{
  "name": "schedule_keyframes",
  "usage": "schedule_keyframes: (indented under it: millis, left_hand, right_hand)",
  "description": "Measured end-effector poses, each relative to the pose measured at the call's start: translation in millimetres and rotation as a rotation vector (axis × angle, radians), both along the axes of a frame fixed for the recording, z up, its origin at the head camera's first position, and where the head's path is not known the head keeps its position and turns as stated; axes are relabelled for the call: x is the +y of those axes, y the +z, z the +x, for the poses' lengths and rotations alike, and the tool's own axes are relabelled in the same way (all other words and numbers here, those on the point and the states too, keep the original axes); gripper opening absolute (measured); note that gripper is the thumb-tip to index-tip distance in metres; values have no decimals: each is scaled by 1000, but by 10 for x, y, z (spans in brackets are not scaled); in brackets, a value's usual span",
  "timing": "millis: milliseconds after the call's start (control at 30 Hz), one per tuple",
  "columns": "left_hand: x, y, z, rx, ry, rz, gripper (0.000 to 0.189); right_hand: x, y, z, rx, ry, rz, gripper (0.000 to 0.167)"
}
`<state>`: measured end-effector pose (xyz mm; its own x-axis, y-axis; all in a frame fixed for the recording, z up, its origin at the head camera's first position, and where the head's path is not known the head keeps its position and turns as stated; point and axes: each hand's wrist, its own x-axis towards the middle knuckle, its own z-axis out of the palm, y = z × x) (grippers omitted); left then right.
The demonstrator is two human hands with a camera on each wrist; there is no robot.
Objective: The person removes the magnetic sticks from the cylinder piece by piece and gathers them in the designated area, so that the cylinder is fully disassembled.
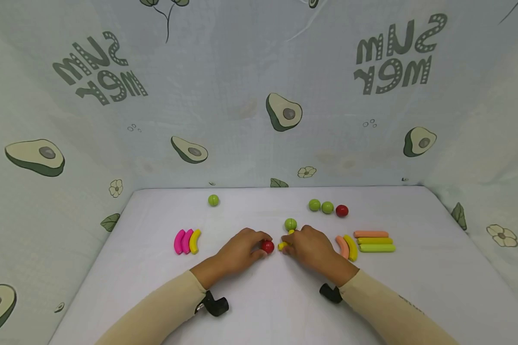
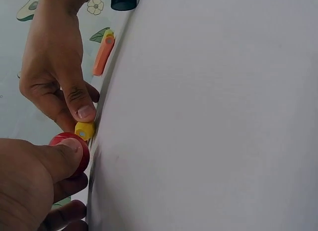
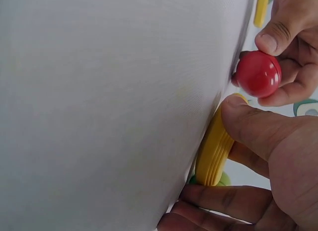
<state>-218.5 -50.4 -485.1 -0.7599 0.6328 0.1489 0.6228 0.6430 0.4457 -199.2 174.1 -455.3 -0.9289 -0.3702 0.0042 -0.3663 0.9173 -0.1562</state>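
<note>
Near the middle of the table, my left hand [image 1: 238, 253] grips a shiny red ball [image 1: 267, 247] between thumb and fingers. Just to its right, my right hand [image 1: 311, 250] pinches a curved yellow piece [image 3: 213, 149] shaped like a small banana, partly covered by the fingers in the head view. In the right wrist view the thumb lies on one end of this ridged piece, with the red ball close by but apart. A green ball [image 1: 290, 224] sits just beyond the right hand.
Two pink curved pieces [image 1: 183, 242] and a yellow one [image 1: 194, 241] lie at left. One green ball [image 1: 213, 200] is at the back left; two green balls [image 1: 321, 206] and a red ball [image 1: 342, 211] are back right. Orange and yellow curved pieces [image 1: 350, 247] adjoin several straight sticks [image 1: 374, 241].
</note>
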Motion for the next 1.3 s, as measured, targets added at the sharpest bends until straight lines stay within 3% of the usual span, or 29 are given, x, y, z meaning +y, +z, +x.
schedule_keyframes:
  millis: [333, 767, 1300]
  left_hand:
    - [-114, 78, 8, 11, 32, -10, 39]
    - [-384, 257, -80, -21, 195, 46, 46]
    - [-793, 361, -236, -12, 362, 152, 40]
  right_hand:
    - [-7, 6, -10, 1, -3, 8, 31]
    - [-15, 5, -9, -31, -38, 22, 33]
    - [13, -20, 41, -34, -43, 4, 37]
